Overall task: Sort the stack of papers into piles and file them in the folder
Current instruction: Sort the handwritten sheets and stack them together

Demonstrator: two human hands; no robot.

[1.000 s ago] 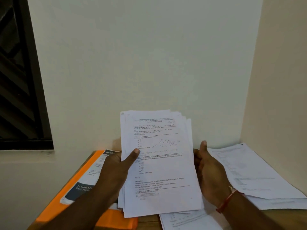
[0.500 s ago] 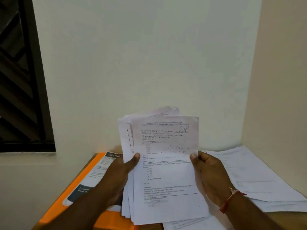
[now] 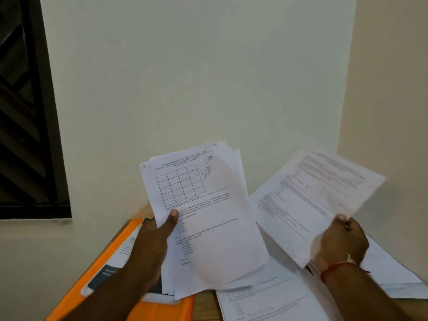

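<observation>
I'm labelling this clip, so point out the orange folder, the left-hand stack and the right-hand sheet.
orange folder [image 3: 166, 311]: head view, bare cover near bottom edge.
left-hand stack [image 3: 208, 228]: head view, top sheet's middle.
right-hand sheet [image 3: 308, 200]: head view, its printed middle.

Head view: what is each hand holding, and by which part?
The left hand grips the stack of papers at its left edge, thumb on the top page. The right hand pinches a separate sheet at its right edge.
</observation>
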